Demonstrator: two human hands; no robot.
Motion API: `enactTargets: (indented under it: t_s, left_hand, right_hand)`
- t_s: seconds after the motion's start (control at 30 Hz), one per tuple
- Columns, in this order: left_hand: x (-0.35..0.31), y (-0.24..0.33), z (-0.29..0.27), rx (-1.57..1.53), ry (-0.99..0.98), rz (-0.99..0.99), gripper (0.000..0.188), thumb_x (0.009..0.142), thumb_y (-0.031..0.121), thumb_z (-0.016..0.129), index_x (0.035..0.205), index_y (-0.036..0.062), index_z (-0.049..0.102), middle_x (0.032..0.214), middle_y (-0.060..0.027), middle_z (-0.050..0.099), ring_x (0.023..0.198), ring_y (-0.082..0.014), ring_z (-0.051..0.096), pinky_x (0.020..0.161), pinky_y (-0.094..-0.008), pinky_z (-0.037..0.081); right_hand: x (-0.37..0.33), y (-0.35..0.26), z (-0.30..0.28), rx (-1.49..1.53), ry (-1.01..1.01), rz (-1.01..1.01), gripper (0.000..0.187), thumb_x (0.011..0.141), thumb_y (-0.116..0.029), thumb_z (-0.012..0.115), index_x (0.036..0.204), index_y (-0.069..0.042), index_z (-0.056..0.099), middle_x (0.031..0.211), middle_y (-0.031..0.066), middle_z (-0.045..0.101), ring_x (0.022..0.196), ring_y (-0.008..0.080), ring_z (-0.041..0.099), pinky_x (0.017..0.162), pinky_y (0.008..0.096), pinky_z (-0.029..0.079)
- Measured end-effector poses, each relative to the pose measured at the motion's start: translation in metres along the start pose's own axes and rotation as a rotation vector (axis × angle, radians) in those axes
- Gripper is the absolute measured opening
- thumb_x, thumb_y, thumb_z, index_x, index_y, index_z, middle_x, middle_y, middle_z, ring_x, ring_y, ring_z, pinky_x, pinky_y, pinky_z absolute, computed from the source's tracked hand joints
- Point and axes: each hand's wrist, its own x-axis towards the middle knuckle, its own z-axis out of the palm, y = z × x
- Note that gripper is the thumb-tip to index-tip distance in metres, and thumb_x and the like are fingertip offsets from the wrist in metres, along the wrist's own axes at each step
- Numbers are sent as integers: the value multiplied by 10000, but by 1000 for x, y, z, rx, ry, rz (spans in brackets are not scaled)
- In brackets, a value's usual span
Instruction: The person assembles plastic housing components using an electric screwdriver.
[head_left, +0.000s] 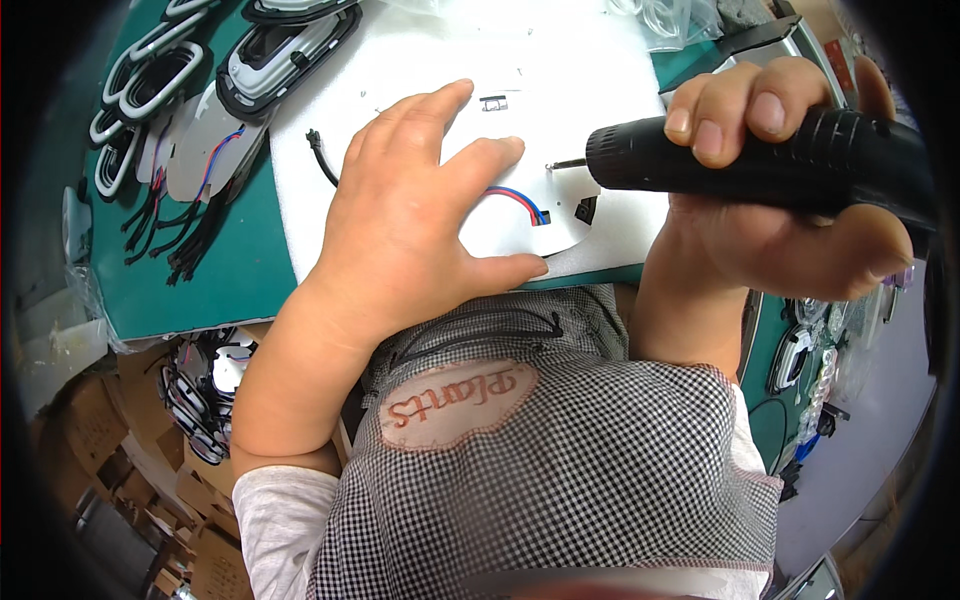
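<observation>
My right hand grips a black electric screwdriver, held nearly level with its bit pointing left. The thin bit ends over a white plate with a rounded corner; a tiny screw seems to sit at its tip. My left hand lies spread over that plate, fingers apart, covering much of it. Beside its thumb and forefinger, red and blue wires run to a small dark connector. A small black piece sits right of the connector. One black cable comes out left of my hand.
White foam sheet covers part of the green table. At the left are white-and-black oval frames, plates and bundled wires. Clear plastic bags lie at the far right. Cardboard boxes stand below left.
</observation>
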Motion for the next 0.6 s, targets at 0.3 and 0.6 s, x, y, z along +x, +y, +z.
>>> enactTargets:
  t_s: [0.3,0.6]
  left_hand:
    - [0,-5,2,-55,5,-1,730,506,352,914,1164,129,691,1393,-248,522,1277,-432,491,1056,-501,400]
    - [-1,-5,4,-74,-1,-1,706,517,366,905,1146,125,690,1413,-233,500,1295,-423,474,1073,-494,390]
  right_hand:
    - [15,-3,41,7,116,44,1017,845,-756,573,1508,-43,280,927,112,578,663,201,611,610,372,554]
    - [10,14,29,85,86,27,889,912,-666,571,1496,-54,297,895,129,580,639,201,612,607,376,548]
